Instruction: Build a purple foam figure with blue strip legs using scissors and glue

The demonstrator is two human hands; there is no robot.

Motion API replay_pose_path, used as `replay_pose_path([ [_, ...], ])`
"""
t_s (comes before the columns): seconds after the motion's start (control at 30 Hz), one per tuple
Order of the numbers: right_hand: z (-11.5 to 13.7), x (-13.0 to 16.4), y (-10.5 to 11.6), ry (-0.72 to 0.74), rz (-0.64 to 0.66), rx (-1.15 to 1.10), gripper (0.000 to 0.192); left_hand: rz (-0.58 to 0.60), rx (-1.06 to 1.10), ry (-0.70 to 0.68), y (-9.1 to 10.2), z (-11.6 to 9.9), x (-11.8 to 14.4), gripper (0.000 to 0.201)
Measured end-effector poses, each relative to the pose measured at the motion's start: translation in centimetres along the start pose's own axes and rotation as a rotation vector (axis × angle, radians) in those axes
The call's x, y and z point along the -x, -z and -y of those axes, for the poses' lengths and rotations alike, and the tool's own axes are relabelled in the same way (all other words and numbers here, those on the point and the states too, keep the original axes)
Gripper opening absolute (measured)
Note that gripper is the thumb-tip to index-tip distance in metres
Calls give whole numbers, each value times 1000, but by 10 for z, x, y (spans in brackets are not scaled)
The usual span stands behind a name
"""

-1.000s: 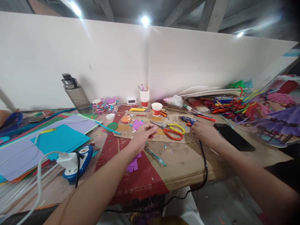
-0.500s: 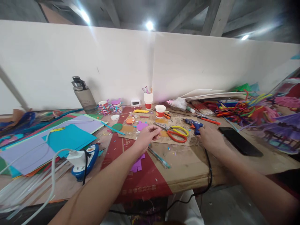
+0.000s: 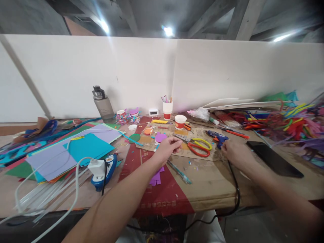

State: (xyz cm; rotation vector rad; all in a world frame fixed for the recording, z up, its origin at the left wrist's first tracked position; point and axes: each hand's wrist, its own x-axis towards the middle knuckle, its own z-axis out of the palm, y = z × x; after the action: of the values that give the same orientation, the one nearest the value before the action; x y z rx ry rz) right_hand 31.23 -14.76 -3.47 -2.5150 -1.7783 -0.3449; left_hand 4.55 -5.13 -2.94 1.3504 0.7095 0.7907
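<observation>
My left hand (image 3: 168, 150) is over the cardboard, left of the scissors (image 3: 199, 147) with yellow and red handles. Its thumb and fingers are pinched together, and whatever may be between them is too small to make out. On the right, my right hand (image 3: 235, 154) has its fingers curled round the handle end of a blue hot glue gun (image 3: 220, 139), whose nozzle points left. The gun's black cord (image 3: 238, 192) runs down from under that hand. Near my left hand lie a purple paper disc (image 3: 161, 137), purple paper pieces (image 3: 156, 178) and a teal pen (image 3: 181, 172).
A paper cup (image 3: 180, 122), a cup of pens (image 3: 167, 109) and a yellow cutter (image 3: 159, 121) stand or lie behind. Coloured paper (image 3: 88, 148), a power strip (image 3: 107, 173) and a bottle (image 3: 102, 104) are left. A black phone (image 3: 274, 158) and pipe cleaners (image 3: 288, 121) are right.
The view has turned slightly left, so everything appears farther right. Both hands keep nearly the same places beside the scissors and at the glue gun.
</observation>
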Motion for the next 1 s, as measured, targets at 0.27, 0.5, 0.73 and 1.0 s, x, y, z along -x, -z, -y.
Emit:
replay_pose_path([
  [0.27,10,18,65,105,43,-1345,42,-2,-25,-16,0,0,-1,32],
  [0.5,19,19,65,146,87,-1328,39,-3,-1,-19,2,2,-3,32],
  [0.73,30,18,7,219,122,-998,17,-8,-1,15,0,-4,-1,35],
  [1.0,59,20,2,712,35,-626,27,-20,-7,10,-1,-5,-1,34],
])
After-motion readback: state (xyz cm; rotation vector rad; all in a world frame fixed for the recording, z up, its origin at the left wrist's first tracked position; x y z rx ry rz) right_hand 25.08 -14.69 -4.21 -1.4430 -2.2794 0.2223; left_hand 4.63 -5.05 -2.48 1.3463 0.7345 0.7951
